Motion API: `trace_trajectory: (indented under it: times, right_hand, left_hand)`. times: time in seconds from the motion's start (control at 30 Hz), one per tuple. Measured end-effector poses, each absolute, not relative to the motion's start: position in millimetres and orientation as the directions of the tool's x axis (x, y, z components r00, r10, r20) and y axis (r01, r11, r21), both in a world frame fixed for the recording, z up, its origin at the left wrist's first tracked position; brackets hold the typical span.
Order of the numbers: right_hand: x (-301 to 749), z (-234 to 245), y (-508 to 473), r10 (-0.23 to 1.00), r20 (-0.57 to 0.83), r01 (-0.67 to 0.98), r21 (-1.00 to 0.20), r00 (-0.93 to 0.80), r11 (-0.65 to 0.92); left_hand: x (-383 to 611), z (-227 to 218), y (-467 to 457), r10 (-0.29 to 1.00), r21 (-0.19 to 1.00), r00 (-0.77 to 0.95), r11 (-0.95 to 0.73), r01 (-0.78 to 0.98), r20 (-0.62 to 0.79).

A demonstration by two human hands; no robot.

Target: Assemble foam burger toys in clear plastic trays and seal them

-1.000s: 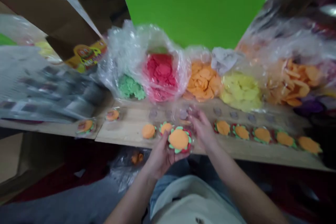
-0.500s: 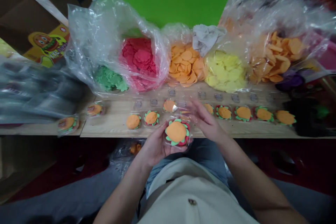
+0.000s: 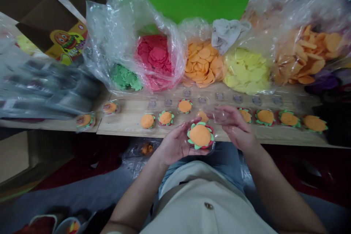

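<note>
My left hand (image 3: 174, 145) is closed around a toy-like burger (image 3: 200, 135) in a clear plastic case, above my lap at the table's front edge. The burger has an orange bun top with green frilly and red layers beneath. To its upper right, my right hand (image 3: 238, 128) pinches the clear plastic lid (image 3: 216, 114), which is raised off the burger. Whether lid and case are joined cannot be made out. Just beyond, partly covered by the hands, another orange-topped burger (image 3: 202, 116) rests on the table.
Similar burgers in clear cases line the wooden table (image 3: 117, 126), several with lids folded back. Behind stand plastic bags of green pieces (image 3: 126, 77), red pieces (image 3: 156, 56), orange pieces (image 3: 204, 62) and yellow pieces (image 3: 246, 71). A white cloth (image 3: 227, 33) lies over them. Grey plastic-wrapped items (image 3: 55, 84) sit left.
The view has swung a little left, so the table's things appear farther right. My right hand has moved slightly away from the held burger, with the clear lid now visible in its fingers.
</note>
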State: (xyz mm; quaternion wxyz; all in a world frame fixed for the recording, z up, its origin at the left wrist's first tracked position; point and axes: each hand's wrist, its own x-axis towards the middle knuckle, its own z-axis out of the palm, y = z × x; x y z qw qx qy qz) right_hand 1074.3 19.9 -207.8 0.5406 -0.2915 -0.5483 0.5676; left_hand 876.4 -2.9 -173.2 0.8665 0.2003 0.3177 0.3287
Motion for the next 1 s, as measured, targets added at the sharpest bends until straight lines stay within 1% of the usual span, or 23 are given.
trace_trajectory:
  times: [0.07,0.23,0.33,0.4,0.5,0.57,0.67,0.73,0.83,0.9,0.93,1.0]
  right_hand:
    - [1072,-208,21,0.955,0.197,-0.355,-0.929,-0.22,0.11]
    - [1061,-197,21,0.945,0.096,-0.408,-0.912,-0.314,-0.043]
    - [1051,-202,18,0.961,-0.001,-0.401,-0.909,-0.275,-0.116]
    - [1043,-210,14,0.965,-0.044,-0.415,-0.897,-0.259,-0.152]
    - [1034,-221,6,0.956,-0.027,-0.479,-0.861,-0.292,-0.171]
    - [1030,-226,2,0.963,-0.017,-0.496,-0.854,-0.27,-0.154]
    - [1024,-231,-1,0.985,-0.013,-0.459,-0.884,-0.172,-0.092]
    - [1021,-233,-3,0.993,0.014,-0.421,-0.907,-0.116,-0.036]
    - [1022,-235,-5,0.992,0.058,-0.338,-0.941,-0.116,0.016]
    - [1026,-234,-3,0.986,0.045,-0.308,-0.951,-0.158,-0.006]
    - [1028,-233,1,0.983,0.015,-0.322,-0.946,-0.181,-0.045]
    - [1032,-229,14,0.966,-0.087,-0.388,-0.904,-0.245,-0.18]
  left_hand:
    - [874,-169,-6,0.702,0.565,0.586,0.696,-0.443,-0.405]
    - [873,-166,-12,0.761,0.631,0.515,0.632,-0.45,-0.395]
    - [874,-165,-13,0.794,0.672,0.469,0.591,-0.447,-0.387]
    - [874,-164,-14,0.802,0.679,0.47,0.578,-0.453,-0.369]
    - [872,-165,-15,0.798,0.669,0.5,0.576,-0.469,-0.337]
    - [871,-167,-17,0.802,0.682,0.496,0.568,-0.461,-0.333]
    - [873,-173,-19,0.831,0.73,0.431,0.531,-0.43,-0.351]
    - [875,-177,-19,0.854,0.757,0.384,0.501,-0.419,-0.352]
    - [873,-179,-18,0.872,0.78,0.361,0.468,-0.415,-0.331]
    - [869,-179,-17,0.861,0.775,0.388,0.481,-0.41,-0.329]
    - [867,-178,-16,0.85,0.768,0.409,0.496,-0.405,-0.333]
    - [863,-176,-13,0.828,0.758,0.441,0.523,-0.389,-0.345]
